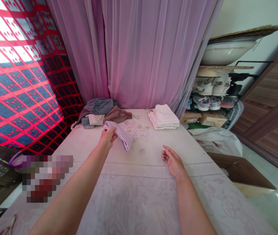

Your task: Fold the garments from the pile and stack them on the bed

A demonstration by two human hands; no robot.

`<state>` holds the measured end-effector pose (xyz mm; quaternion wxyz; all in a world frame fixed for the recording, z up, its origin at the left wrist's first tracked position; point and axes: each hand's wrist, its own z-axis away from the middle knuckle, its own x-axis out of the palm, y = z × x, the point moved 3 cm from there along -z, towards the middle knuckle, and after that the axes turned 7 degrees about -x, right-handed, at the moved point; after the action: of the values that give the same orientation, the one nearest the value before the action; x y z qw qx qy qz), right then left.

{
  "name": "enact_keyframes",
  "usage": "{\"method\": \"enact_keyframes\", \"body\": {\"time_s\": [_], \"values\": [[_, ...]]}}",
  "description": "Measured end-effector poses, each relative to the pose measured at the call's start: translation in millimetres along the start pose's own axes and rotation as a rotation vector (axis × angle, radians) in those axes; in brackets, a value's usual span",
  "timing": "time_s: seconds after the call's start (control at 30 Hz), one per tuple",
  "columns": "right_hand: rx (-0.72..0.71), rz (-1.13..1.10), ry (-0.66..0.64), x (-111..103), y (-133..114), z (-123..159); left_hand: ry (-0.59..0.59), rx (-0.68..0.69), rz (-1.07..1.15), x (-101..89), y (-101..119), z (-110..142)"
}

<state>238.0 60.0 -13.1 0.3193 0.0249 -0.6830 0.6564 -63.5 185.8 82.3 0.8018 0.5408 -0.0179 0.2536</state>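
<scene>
My left hand (109, 136) is closed on one end of a folded lilac cloth (123, 134), its thumb on top. The cloth hangs from the grip toward the right, over the floral tabletop. Loosely bent and with nothing visible in its fingers, my right hand (172, 160) hovers above the tabletop, apart from the cloth. Beyond my left hand lies a loose heap of clothes: a grey-blue garment (99, 106), a brown garment (116, 114) and a pale pink piece (96, 119). At the back right sits a neat stack of folded white striped cloths (164, 117).
Purple curtains (139, 52) hang behind the table (139, 199). A red-and-dark patterned cloth (23, 88) hangs at left. On the right are a rack with shoes (206, 101) and a white basin (226, 52), plus an open cardboard box (243, 173). A lower-left patch is pixelated.
</scene>
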Motion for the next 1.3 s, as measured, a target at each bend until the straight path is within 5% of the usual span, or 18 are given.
{"method": "enact_keyframes", "body": {"time_s": [0.23, 0.47, 0.67, 0.8, 0.93, 1.07, 1.2, 1.3], "values": [[0.026, -0.024, 0.013, 3, -2, 1, 0.032, 0.165, -0.141, 33.3, 18, 16], [0.018, -0.025, 0.011, 3, -3, 1, -0.005, 0.166, -0.180, 38.1, 14, 27], [0.033, -0.028, 0.015, 3, -3, 2, -0.245, 0.341, -0.086, 38.9, 17, 37], [0.014, 0.020, 0.011, 3, -3, 1, -0.329, 0.381, -0.039, 21.3, 1, 38], [-0.031, 0.232, -0.022, 9, -3, 1, -0.222, 0.185, -0.060, -20.9, -41, 31], [-0.222, 0.573, -0.142, 44, 2, 10, -0.215, 0.011, -0.091, -56.5, -63, 26], [-0.586, 0.924, -0.417, 122, 12, 34, -0.206, -0.029, -0.212, -68.6, -56, 26], [-0.678, 1.147, -0.556, 179, 21, 44, -0.220, 0.018, -0.292, -67.6, -47, 28]]}}
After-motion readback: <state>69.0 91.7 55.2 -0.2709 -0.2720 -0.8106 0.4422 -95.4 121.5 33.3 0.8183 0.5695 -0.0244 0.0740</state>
